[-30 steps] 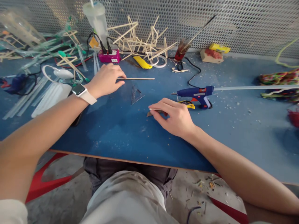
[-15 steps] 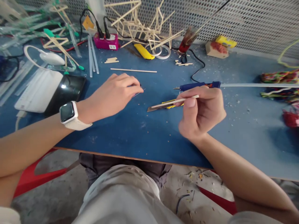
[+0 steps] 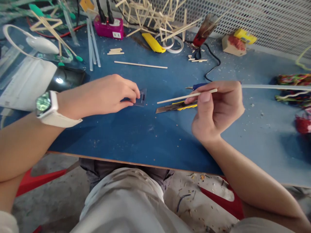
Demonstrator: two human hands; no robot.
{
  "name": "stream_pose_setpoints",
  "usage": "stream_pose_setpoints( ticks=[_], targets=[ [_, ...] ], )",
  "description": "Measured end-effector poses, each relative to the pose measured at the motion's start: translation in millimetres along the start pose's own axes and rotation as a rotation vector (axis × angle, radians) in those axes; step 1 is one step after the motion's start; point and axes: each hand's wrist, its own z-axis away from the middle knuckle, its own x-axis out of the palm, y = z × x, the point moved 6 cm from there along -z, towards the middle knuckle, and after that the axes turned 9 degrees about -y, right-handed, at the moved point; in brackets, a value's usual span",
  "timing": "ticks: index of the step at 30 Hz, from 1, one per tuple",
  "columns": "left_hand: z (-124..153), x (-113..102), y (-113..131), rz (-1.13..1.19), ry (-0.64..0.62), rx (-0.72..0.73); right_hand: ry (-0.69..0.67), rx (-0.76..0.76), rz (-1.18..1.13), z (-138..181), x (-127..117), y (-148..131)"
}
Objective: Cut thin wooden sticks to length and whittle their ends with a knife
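Note:
My right hand [image 3: 217, 111] pinches a thin wooden stick [image 3: 178, 97] between thumb and fingers, its free end pointing left. Beneath the stick, a utility knife [image 3: 170, 107] with a yellow-edged handle lies on the blue table, blade out; the hand hides its rear part. A blue glue gun [image 3: 200, 85] rests just behind that hand, with a long white glue stick [image 3: 272, 86] reaching right from it. My left hand [image 3: 110, 95], a watch on its wrist, has its fingertips closed at the edge of a small clear plastic piece [image 3: 142, 98] low over the table.
A longer wooden stick [image 3: 141, 64] and short cut pieces [image 3: 116, 51] lie farther back. Behind them are a purple power strip [image 3: 109, 28], a yellow tool [image 3: 153, 42], white tape rolls [image 3: 177, 47] and a wooden stick structure [image 3: 155, 16]. A black device [image 3: 66, 77] is at left.
My left hand has drawn left and the clear piece shows more fully. The stick in my right hand has lifted away from the knife blade. The view has shifted slightly.

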Motion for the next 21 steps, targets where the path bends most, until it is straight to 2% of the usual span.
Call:
stream_pose_setpoints(
  ticks=[3,8,17,19,21],
  targets=[
    [5,-4,2,0.032,-0.062,0.086,-0.028,0.034,-0.01,-1,2,3],
    [10,3,32,0.161,-0.114,0.301,-0.073,0.06,-0.03,-2,2,12],
    [6,21,65,0.215,-0.131,0.484,-0.041,-0.022,-0.026,-6,2,2],
    [8,21,73,0.2,-0.11,0.537,-0.064,-0.049,0.004,-5,1,-1],
    [10,17,79,0.195,-0.065,0.531,-0.127,-0.138,0.063,-4,1,-6]
  ],
)
